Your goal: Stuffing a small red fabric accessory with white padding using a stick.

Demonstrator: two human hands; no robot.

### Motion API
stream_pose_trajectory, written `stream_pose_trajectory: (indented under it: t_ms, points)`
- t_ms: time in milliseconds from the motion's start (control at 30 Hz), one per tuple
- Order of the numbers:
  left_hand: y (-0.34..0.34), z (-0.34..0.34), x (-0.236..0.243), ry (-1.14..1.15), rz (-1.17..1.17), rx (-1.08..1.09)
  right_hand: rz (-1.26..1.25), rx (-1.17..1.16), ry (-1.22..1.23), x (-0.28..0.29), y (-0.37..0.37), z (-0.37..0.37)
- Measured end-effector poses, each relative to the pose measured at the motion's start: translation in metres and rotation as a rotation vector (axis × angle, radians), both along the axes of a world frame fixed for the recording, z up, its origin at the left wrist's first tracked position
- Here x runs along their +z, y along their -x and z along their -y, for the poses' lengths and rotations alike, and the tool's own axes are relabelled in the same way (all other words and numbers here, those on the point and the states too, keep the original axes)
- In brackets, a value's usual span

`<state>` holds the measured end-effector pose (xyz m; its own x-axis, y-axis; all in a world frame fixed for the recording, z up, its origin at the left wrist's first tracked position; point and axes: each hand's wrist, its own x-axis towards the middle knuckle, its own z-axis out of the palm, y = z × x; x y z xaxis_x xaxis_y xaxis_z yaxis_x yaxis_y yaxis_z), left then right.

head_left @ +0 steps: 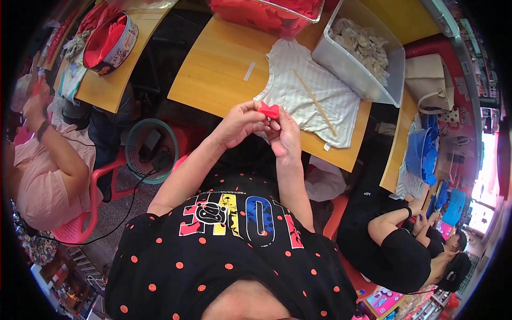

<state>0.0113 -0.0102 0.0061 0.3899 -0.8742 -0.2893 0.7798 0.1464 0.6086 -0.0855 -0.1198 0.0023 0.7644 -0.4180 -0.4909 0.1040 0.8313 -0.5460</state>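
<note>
Over the near edge of the wooden table (pixel 213 66), both of my hands hold a small folded piece of red cloth (pixel 271 111). My left hand (pixel 241 124) pinches it from the left, fingers curled. From the other side, the thumb and fingers of my right hand (pixel 286 136) close on it. Beyond them a white striped shirt (pixel 290 66) lies spread on the table. A thin wooden stick (pixel 314 103) rests slantwise on the shirt, and a short white strip (pixel 249 71) lies to its left.
A clear bin of red cloth pieces (pixel 266 16) stands at the far edge. Right of it is a bin of pale pieces (pixel 360 42). People sit at both sides, near a round tin (pixel 121 45) and a blue-filled tub (pixel 421 154). A green basket (pixel 140 128) stands left.
</note>
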Motion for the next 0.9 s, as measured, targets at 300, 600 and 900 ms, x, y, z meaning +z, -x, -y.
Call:
stream_pose_trajectory:
  t_ms: [300,600,900]
  points:
    - [0.011,0.008,-0.007,-0.149,0.326,0.322,0.085,-0.136,0.146,0.002,-0.004,-0.019]
    - [0.008,0.018,-0.008,-0.065,0.278,0.585,0.083,-0.219,0.699,-0.002,-0.008,-0.04]
    - [-0.008,0.007,-0.002,-0.056,0.881,0.54,0.159,-0.236,0.524,0.0,-0.002,-0.036]
